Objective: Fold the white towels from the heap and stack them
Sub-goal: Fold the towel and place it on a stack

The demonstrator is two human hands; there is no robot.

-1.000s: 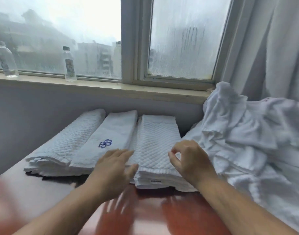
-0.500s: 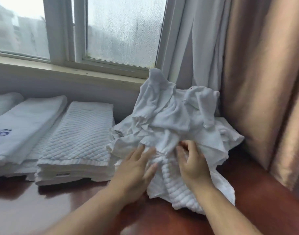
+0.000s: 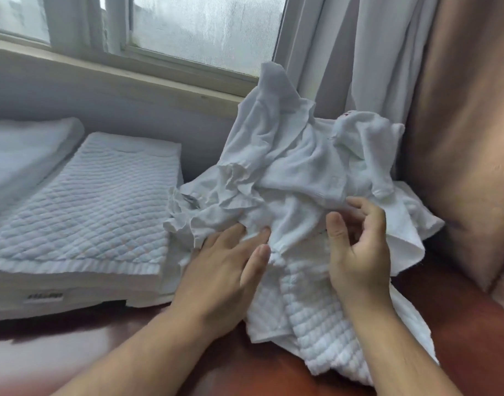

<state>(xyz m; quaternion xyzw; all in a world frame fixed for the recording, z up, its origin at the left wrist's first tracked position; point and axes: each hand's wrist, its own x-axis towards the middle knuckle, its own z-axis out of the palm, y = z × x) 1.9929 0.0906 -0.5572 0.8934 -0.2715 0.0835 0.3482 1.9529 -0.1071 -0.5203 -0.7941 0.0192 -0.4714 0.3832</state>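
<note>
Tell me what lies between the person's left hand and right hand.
Head view: a bunched fold of the towel heap fills the stretch between the left hand and the right hand; nothing else shows there.

Nothing here reads clearly to me. At eight o'clock, a small sewn tag on the front edge of my quilted folded stack carries dark lettering, too blurred to make out. At one o'clock, a reddish mark sits on the heap; I can't tell whether it is writing.

Soft window daylight (edges warped, slightly blurred).
</note>
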